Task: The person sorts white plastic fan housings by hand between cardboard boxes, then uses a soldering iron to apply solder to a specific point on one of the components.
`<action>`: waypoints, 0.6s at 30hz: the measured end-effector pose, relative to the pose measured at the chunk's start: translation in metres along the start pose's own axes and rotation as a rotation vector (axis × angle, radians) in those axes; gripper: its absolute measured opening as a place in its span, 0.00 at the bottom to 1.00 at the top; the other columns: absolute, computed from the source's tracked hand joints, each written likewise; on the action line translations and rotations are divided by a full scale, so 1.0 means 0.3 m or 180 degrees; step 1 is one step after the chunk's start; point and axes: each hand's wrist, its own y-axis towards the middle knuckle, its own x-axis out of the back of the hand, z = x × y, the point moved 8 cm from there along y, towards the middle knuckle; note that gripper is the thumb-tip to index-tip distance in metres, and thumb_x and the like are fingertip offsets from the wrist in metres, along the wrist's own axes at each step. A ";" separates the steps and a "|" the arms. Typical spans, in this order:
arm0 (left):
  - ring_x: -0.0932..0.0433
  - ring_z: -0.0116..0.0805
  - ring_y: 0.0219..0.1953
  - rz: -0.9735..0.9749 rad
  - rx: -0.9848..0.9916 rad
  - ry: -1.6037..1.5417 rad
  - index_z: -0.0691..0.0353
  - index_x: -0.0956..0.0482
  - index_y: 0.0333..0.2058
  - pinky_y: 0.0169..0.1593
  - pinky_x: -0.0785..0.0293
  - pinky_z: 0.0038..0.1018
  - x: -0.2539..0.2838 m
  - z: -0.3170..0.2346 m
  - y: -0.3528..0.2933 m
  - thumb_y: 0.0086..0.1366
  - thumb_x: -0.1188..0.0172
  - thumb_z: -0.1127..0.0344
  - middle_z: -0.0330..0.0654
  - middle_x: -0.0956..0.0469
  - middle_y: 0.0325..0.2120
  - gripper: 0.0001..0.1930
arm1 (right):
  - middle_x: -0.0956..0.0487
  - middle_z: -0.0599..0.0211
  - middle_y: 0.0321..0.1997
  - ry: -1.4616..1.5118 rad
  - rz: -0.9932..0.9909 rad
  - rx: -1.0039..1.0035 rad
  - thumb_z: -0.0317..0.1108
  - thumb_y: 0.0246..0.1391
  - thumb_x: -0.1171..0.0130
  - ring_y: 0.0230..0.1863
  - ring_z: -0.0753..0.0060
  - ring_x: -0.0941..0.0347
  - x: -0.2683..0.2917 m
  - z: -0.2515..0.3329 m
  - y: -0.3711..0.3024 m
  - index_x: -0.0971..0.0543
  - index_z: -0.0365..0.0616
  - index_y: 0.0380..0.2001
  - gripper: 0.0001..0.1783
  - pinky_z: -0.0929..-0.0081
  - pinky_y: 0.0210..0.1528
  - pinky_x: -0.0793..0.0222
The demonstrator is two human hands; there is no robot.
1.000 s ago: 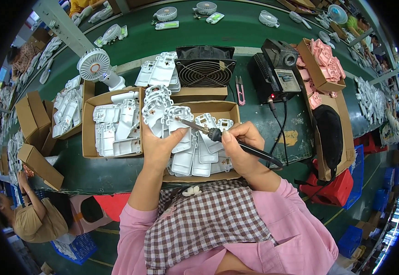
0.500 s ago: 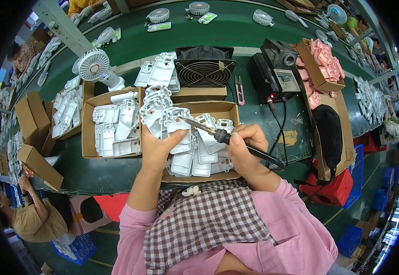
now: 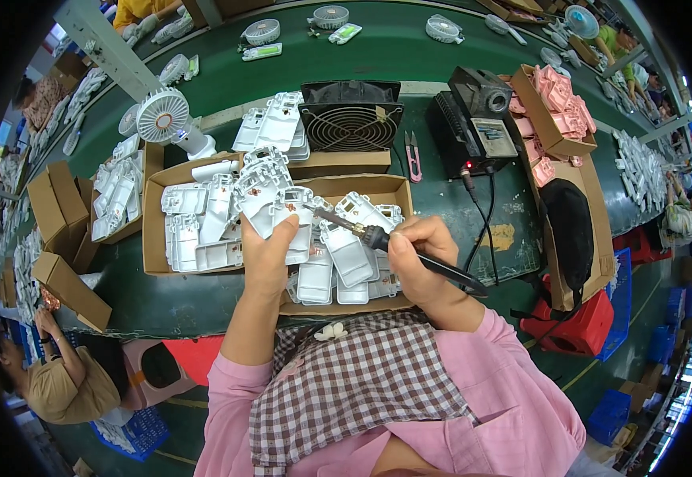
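My left hand is closed on a fanned stack of white plastic housings, its thumb pressing on the front one. Small copper-coloured bits show on these pieces. In my right hand is a soldering iron with a black handle, gripped like a pen. Its tip points left and lies at the upper part of the front housing; whether it touches is too small to tell. Below the iron, an open cardboard box holds more white housings, loosely overlapping.
Left of my hands stands a second box of white parts, with a white handheld fan behind. Beyond are a black framed blower, pink-handled snips and a black soldering station with cables. A green conveyor carries fans.
My left hand and its housings have shifted slightly left, and the iron has followed. Housings in the box below lie differently. Fans on the conveyor have moved left.
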 end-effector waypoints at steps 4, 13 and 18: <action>0.24 0.33 0.24 -0.0026 0.0035 0.0116 0.65 0.40 0.50 0.21 0.24 0.27 -0.039 -0.032 -0.012 0.58 0.48 0.75 0.46 0.27 0.34 0.21 | 0.25 0.67 0.24 -0.0188 -0.0012 -0.0187 0.25 0.53 0.42 0.23 0.85 0.34 -0.005 -0.017 0.003 0.30 0.39 0.29 0.06 0.84 0.25 0.38; 0.24 0.32 0.25 -0.0067 0.0115 0.0201 0.65 0.41 0.51 0.21 0.23 0.27 -0.042 -0.038 -0.019 0.57 0.49 0.77 0.46 0.27 0.35 0.22 | 0.25 0.70 0.23 -0.0463 0.0019 -0.0259 0.28 0.53 0.39 0.23 0.88 0.34 -0.012 -0.022 0.009 0.29 0.39 0.28 0.08 0.86 0.25 0.37; 0.24 0.32 0.26 -0.0088 0.0107 0.0287 0.66 0.42 0.51 0.21 0.23 0.27 -0.041 -0.036 -0.015 0.57 0.49 0.77 0.47 0.28 0.35 0.23 | 0.25 0.70 0.23 -0.0497 0.0036 -0.0291 0.29 0.53 0.39 0.24 0.88 0.33 -0.014 -0.024 0.010 0.29 0.39 0.27 0.08 0.86 0.25 0.37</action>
